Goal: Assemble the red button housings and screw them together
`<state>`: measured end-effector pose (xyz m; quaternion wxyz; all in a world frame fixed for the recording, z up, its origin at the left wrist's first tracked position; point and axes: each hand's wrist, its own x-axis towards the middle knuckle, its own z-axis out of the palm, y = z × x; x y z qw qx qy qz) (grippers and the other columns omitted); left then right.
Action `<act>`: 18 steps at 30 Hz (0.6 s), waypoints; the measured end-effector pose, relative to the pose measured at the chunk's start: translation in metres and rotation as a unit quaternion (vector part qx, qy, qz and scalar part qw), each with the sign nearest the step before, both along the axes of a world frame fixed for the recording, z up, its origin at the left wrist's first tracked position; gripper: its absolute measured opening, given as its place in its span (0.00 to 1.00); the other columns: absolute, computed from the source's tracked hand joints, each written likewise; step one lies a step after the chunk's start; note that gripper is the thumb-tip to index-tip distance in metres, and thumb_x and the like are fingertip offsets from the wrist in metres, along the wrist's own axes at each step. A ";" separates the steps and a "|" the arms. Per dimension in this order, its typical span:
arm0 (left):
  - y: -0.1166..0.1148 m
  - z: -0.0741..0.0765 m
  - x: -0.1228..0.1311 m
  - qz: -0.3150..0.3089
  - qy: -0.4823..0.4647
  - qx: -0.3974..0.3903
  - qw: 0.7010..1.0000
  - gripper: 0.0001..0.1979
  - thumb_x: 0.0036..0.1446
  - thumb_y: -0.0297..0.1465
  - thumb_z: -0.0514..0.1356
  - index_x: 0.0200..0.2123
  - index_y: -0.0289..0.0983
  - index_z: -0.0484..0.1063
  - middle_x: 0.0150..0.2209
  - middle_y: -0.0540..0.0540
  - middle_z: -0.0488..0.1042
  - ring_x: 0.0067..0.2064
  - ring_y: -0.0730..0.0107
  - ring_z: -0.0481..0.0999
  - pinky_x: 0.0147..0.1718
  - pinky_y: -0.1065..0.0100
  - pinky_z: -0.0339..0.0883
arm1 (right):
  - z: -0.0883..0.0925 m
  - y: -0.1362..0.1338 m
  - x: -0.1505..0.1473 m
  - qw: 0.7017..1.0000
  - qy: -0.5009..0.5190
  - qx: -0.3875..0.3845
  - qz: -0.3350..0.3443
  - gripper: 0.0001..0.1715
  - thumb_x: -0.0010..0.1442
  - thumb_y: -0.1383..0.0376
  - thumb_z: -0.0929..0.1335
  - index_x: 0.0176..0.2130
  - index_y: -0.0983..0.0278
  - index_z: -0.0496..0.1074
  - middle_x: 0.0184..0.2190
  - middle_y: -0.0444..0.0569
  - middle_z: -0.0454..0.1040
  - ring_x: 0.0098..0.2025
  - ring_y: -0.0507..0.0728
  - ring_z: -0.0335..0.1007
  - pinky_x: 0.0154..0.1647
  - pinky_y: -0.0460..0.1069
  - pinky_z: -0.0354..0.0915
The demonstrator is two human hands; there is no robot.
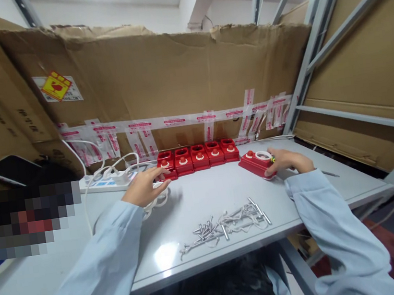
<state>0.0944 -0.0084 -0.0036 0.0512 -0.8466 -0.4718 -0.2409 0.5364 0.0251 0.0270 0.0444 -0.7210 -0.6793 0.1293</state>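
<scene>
While the right hand (288, 160) pinches the near end of a lone red housing (256, 163), which lies on the tabletop (197, 200) just left of that grip with its long axis slanting away toward the row of red housings (200, 156), the left hand (146, 187) rests its fingers on the row's far-left unit, and I cannot tell whether that grip closes on it. Bare tabletop lies open between the two grips; a scatter of screws (225, 223) sits nearer the front edge, and the cardboard wall (172, 73) stands right behind the row.
</scene>
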 end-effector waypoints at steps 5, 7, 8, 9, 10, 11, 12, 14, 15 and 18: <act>-0.003 0.000 0.006 -0.029 -0.012 -0.017 0.999 0.15 0.57 0.40 0.52 0.42 0.38 0.69 0.36 0.44 0.73 0.37 0.63 0.71 0.36 0.64 0.64 | -0.003 -0.010 -0.019 0.994 0.023 0.004 0.109 0.38 0.34 0.58 0.74 0.46 0.61 0.63 0.38 0.50 0.72 0.34 0.59 0.70 0.29 0.49 0.63; -0.006 0.000 0.012 -0.043 -0.017 -0.024 0.999 0.16 0.57 0.41 0.53 0.44 0.38 0.68 0.39 0.43 0.72 0.40 0.61 0.71 0.41 0.62 0.64 | -0.007 -0.008 -0.039 0.985 0.044 0.012 0.166 0.40 0.32 0.58 0.75 0.46 0.59 0.63 0.41 0.47 0.72 0.40 0.59 0.69 0.37 0.49 0.64; -0.008 0.000 0.016 -0.051 -0.019 -0.029 0.998 0.17 0.57 0.41 0.53 0.45 0.38 0.67 0.41 0.42 0.72 0.42 0.60 0.71 0.43 0.60 0.64 | -0.009 -0.008 -0.052 0.972 0.068 0.024 0.223 0.41 0.33 0.59 0.75 0.47 0.60 0.63 0.43 0.48 0.72 0.42 0.59 0.68 0.40 0.49 0.63; -0.010 0.000 0.020 -0.060 -0.022 -0.036 0.997 0.18 0.57 0.42 0.53 0.46 0.38 0.66 0.43 0.41 0.71 0.45 0.59 0.70 0.45 0.59 0.63 | -0.012 -0.007 -0.066 0.957 0.089 0.025 0.276 0.42 0.34 0.59 0.75 0.49 0.61 0.63 0.45 0.49 0.71 0.44 0.59 0.68 0.42 0.50 0.63; -0.013 -0.001 0.025 -0.069 -0.026 -0.043 0.996 0.20 0.56 0.43 0.54 0.48 0.39 0.64 0.45 0.41 0.69 0.47 0.58 0.69 0.47 0.58 0.63 | -0.014 -0.008 -0.081 0.940 0.109 0.019 0.323 0.42 0.36 0.59 0.75 0.50 0.61 0.62 0.46 0.49 0.71 0.45 0.59 0.67 0.44 0.50 0.63; -0.016 -0.002 0.029 -0.077 -0.030 -0.053 0.995 0.23 0.55 0.44 0.55 0.51 0.40 0.62 0.48 0.41 0.68 0.49 0.57 0.68 0.49 0.57 0.62 | -0.016 -0.009 -0.096 0.921 0.127 0.016 0.369 0.43 0.37 0.58 0.75 0.52 0.61 0.61 0.48 0.50 0.70 0.47 0.59 0.67 0.46 0.51 0.62; -0.018 -0.004 0.034 -0.086 -0.035 -0.063 0.994 0.27 0.54 0.45 0.57 0.54 0.41 0.59 0.50 0.40 0.66 0.52 0.56 0.66 0.51 0.56 0.61 | -0.018 -0.010 -0.110 0.905 0.141 0.016 0.401 0.45 0.37 0.58 0.75 0.53 0.61 0.60 0.50 0.51 0.68 0.49 0.59 0.66 0.48 0.51 0.61; -0.021 -0.008 0.041 -0.105 -0.047 -0.088 0.989 0.35 0.50 0.46 0.60 0.59 0.43 0.52 0.56 0.40 0.61 0.57 0.55 0.62 0.54 0.55 0.57 | -0.019 -0.015 -0.133 0.884 0.163 0.036 0.438 0.46 0.39 0.58 0.75 0.55 0.60 0.60 0.53 0.51 0.67 0.51 0.59 0.64 0.50 0.51 0.60; -0.023 -0.011 0.044 -0.115 -0.053 -0.105 0.986 0.39 0.48 0.46 0.61 0.60 0.43 0.48 0.58 0.40 0.58 0.58 0.54 0.60 0.56 0.54 0.56 | -0.019 -0.017 -0.140 0.875 0.179 0.048 0.448 0.47 0.39 0.58 0.75 0.56 0.59 0.58 0.53 0.51 0.67 0.50 0.58 0.65 0.49 0.51 0.60; -0.024 -0.017 0.048 -0.132 -0.067 -0.168 0.975 0.44 0.46 0.44 0.63 0.62 0.44 0.43 0.60 0.39 0.57 0.59 0.53 0.61 0.57 0.54 0.55 | -0.015 -0.019 -0.148 0.862 0.248 0.129 0.423 0.38 0.44 0.59 0.72 0.53 0.61 0.61 0.45 0.50 0.72 0.45 0.56 0.68 0.45 0.51 0.63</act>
